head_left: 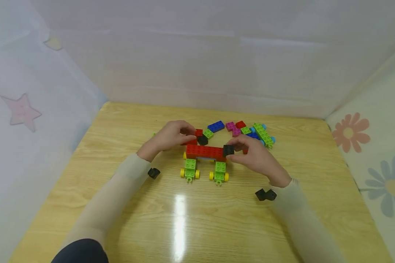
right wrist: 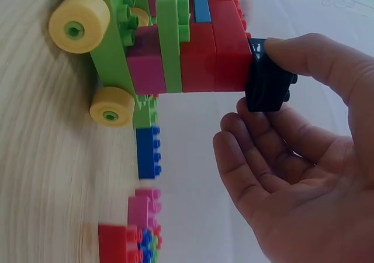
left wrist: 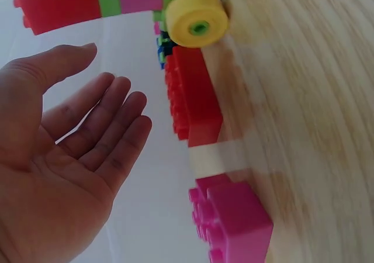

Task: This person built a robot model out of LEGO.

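A toy-brick build stands in the middle of the table, a long red top [head_left: 204, 151] over green wheeled bases [head_left: 190, 166] with yellow wheels [left wrist: 197, 20]. Magenta and green bricks are stacked between base and top. My right hand [head_left: 251, 155] pinches a black brick [right wrist: 269, 76] at the right end of the red top, thumb on one side and fingers on the other. In the right wrist view the brick sits against the red one. Beside the left end, my left hand [head_left: 168, 138] has its fingers loosely bent, and its palm [left wrist: 64, 187] holds nothing.
Behind the build lie loose bricks: a blue one [head_left: 216, 126], a small green one [head_left: 208, 134], a black one [head_left: 202, 140] and magenta ones [head_left: 230, 126]. A green base with light blue wheels [head_left: 263, 135] is at the back right. White cloth [head_left: 200, 73] borders the table.
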`<state>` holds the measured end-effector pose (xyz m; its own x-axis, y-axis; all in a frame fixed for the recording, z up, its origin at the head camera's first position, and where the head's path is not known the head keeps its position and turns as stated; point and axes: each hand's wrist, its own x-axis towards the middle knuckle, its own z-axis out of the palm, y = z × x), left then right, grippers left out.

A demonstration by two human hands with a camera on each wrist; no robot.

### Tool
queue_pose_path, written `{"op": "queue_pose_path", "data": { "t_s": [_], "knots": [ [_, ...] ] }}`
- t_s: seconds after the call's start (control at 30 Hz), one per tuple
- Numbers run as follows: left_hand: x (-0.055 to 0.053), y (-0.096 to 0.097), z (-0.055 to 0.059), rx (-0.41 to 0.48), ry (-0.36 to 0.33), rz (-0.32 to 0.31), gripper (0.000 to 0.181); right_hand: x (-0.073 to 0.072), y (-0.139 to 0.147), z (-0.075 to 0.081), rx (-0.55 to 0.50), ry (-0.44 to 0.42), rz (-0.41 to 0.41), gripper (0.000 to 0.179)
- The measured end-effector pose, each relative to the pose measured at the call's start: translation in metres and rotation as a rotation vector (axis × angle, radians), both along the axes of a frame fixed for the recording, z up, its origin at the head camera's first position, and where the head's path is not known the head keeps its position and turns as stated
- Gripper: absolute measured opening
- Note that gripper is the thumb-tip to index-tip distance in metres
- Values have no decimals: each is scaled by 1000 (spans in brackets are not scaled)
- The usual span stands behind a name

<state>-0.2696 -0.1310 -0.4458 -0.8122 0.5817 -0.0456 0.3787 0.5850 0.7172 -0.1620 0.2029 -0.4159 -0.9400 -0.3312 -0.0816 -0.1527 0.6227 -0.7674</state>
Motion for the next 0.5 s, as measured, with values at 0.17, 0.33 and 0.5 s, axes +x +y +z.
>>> {"op": "queue_pose_path", "data": {
  "t_s": [0.17,0.33,0.5],
  "knots": [
    [-4,13,-4,-53,15,-12,37,9,15,4,8,-14,-21,43],
    [-5,26,-8,-120,61,-1,36,19,27,6,-4,5,-31,40],
    [-2,36,-11,-165,110,30,36,26,38,7,-3,25,-43,37]
  ]
}}
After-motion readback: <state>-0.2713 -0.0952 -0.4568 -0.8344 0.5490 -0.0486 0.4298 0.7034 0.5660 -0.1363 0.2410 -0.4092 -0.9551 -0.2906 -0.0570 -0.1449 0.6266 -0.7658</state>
